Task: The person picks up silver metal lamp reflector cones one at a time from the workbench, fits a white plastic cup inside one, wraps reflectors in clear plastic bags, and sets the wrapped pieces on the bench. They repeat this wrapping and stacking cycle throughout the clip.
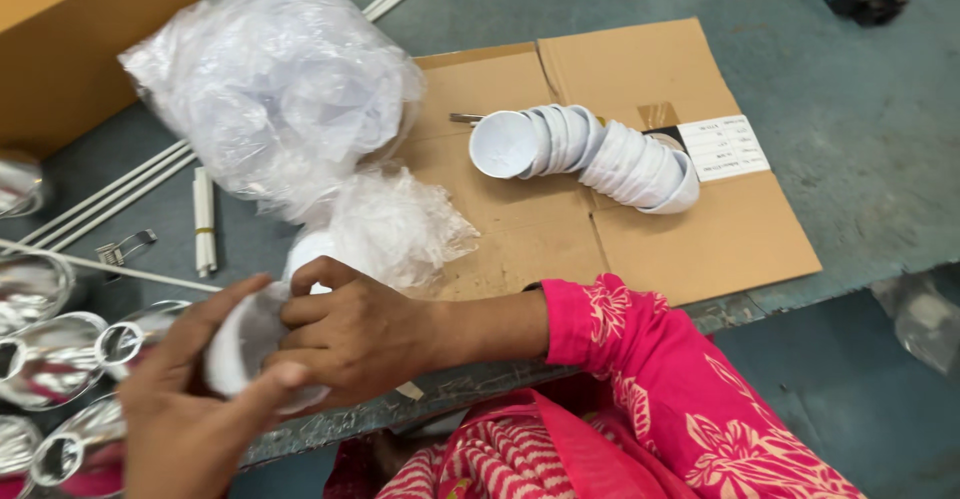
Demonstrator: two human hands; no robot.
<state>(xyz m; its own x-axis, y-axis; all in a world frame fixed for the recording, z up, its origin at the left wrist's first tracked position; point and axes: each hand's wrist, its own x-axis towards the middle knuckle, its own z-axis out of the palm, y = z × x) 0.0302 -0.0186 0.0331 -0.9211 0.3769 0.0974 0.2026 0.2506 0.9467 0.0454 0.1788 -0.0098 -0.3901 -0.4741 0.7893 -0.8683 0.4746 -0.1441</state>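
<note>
Both hands meet over the near edge of the bench. My right hand [355, 334], in a pink patterned sleeve, grips a small white cup-shaped part [245, 344] from the right. My left hand [185, 409] closes on the same white part from below and left, thumb against its rim. Just behind them lies a crumpled clear plastic bag [395, 224] with another white part [305, 251] showing at its mouth. A curved nested stack of white cups [600, 154] rests on flattened cardboard [700, 239] further back.
A large clear plastic bag [275, 84] bulges at the back left beside a brown carton [70, 39]. Several shiny silver reflector cups [50, 344] crowd the left edge. White rods [203, 221] and a metal spring clip [125, 249] lie on the grey-green bench.
</note>
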